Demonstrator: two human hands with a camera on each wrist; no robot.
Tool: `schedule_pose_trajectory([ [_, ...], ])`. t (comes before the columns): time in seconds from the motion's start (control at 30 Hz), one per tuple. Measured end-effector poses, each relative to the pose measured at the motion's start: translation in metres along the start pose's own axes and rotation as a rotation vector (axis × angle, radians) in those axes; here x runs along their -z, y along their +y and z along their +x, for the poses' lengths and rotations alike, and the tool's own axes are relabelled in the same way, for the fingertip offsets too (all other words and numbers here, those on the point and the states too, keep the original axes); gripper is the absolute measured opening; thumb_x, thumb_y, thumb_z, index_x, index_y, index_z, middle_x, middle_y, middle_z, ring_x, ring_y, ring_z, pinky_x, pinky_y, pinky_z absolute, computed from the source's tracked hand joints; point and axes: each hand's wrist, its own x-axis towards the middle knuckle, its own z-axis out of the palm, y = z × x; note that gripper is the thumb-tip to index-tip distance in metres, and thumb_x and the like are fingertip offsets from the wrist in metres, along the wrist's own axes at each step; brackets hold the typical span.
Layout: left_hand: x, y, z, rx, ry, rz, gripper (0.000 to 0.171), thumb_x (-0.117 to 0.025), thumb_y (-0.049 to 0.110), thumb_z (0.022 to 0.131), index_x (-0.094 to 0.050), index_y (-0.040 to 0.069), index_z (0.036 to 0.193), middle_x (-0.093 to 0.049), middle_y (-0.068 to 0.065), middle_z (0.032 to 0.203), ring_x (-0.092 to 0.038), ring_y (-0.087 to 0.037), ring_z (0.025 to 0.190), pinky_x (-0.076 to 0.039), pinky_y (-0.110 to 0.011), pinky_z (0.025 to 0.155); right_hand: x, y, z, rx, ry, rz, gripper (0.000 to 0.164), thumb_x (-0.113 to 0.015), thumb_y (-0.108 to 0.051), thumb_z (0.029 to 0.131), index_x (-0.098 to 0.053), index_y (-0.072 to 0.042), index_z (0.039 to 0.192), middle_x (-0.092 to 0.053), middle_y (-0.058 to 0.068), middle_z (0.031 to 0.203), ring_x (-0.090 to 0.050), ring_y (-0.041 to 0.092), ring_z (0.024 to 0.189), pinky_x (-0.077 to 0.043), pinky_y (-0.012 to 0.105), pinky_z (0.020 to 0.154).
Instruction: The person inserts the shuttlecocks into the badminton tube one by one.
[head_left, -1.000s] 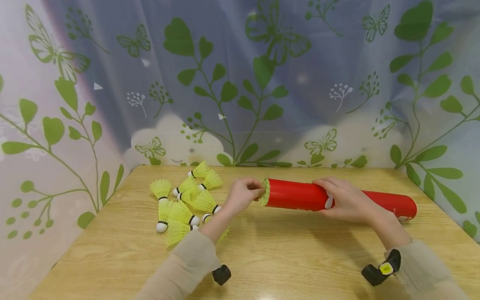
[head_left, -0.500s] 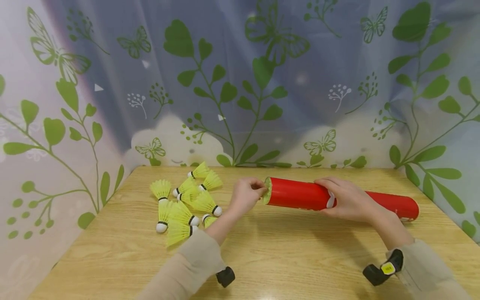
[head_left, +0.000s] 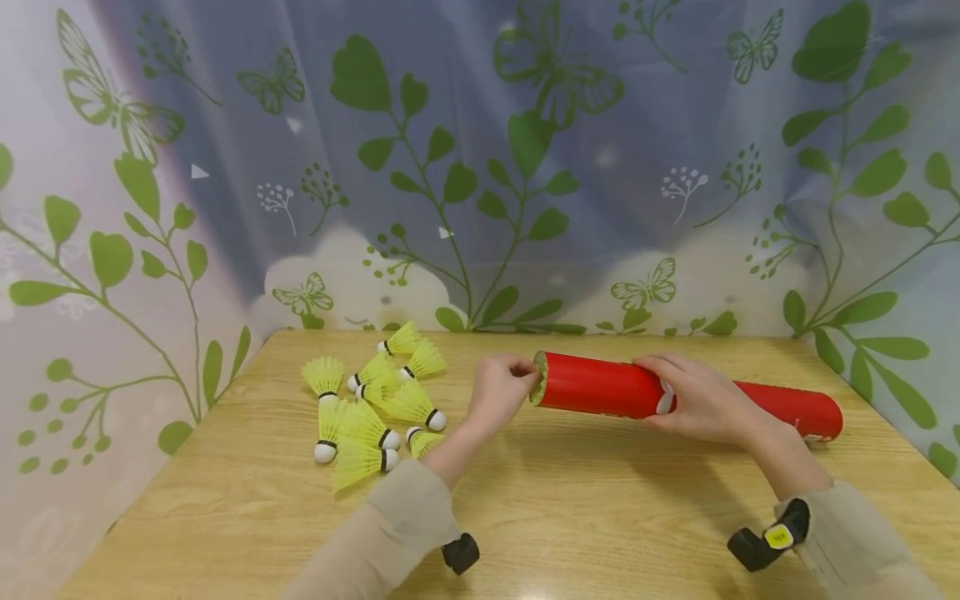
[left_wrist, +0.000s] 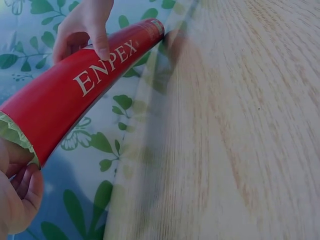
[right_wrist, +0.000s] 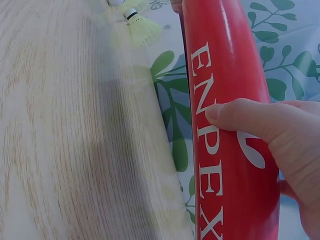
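A red shuttlecock tube (head_left: 600,385) lettered ENPEX is held aslant above the table, its mouth toward the left. My right hand (head_left: 697,398) grips it round the middle, the thumb across the lettering in the right wrist view. At the mouth, my left hand (head_left: 501,387) has its fingers curled and pinches the jagged yellow-green skirt of a shuttlecock (left_wrist: 17,131) that sits inside the tube. One finger reaches into that skirt; its cork is hidden by the tube wall. Several yellow shuttlecocks (head_left: 366,423) with white heads lie in a loose pile left of the left hand.
The wooden table (head_left: 570,517) runs under everything. Behind it hangs a curtain (head_left: 480,167) printed with leaves and butterflies. A black wrist camera (head_left: 461,553) sits by the left cuff, and another black wrist camera (head_left: 753,548) by the right.
My left hand has shifted a little to the right, its fingers staying at the tube's mouth. The tube and my right hand have drifted slightly right too. The pile lies as before.
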Motion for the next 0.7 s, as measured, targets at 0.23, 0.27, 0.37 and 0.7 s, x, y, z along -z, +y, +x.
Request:
schedule_pose_trajectory([
  [0.23, 0.003, -0.006, 0.0, 0.004, -0.017, -0.016, 0.008, -0.067, 0.006, 0.082, -0.073, 0.002, 0.083, -0.069, -0.007, 0.081, -0.059, -0.015, 0.072, -0.049, -0.024, 0.061, -0.001, -0.001, 0.0, 0.005, -0.004, -0.011, 0.07, -0.084, -0.021, 0.063, -0.053, -0.002, 0.124, -0.057, 0.015, 0.116, -0.057, 0.031, 0.095, -0.048, 0.05, 0.078],
  [0.27, 0.005, -0.007, -0.001, 0.009, -0.024, -0.024, 0.009, -0.067, 0.007, 0.083, -0.074, 0.002, 0.086, -0.069, -0.007, 0.083, -0.06, -0.014, 0.073, -0.049, -0.024, 0.062, -0.001, -0.002, 0.001, 0.004, -0.007, -0.01, 0.07, -0.084, -0.021, 0.063, -0.053, -0.002, 0.124, -0.057, 0.015, 0.116, -0.056, 0.031, 0.095, -0.048, 0.05, 0.078],
  [0.37, 0.012, -0.01, -0.001, 0.018, -0.044, -0.044, 0.013, -0.067, 0.011, 0.084, -0.073, 0.003, 0.092, -0.07, -0.007, 0.085, -0.06, -0.012, 0.072, -0.049, -0.024, 0.062, 0.0, -0.003, 0.001, -0.007, -0.019, -0.011, 0.071, -0.083, -0.021, 0.065, -0.052, -0.001, 0.125, -0.056, 0.016, 0.118, -0.056, 0.032, 0.097, -0.047, 0.051, 0.08],
  [0.7, 0.049, -0.016, -0.007, 0.063, -0.105, -0.015, 0.028, -0.066, 0.021, 0.086, -0.067, 0.005, 0.109, -0.067, -0.008, 0.088, -0.064, -0.021, 0.074, -0.05, -0.028, 0.063, 0.001, -0.001, 0.003, 0.019, -0.001, -0.024, 0.07, -0.082, -0.021, 0.064, -0.053, 0.001, 0.124, -0.057, 0.017, 0.116, -0.056, 0.032, 0.097, -0.048, 0.05, 0.08],
])
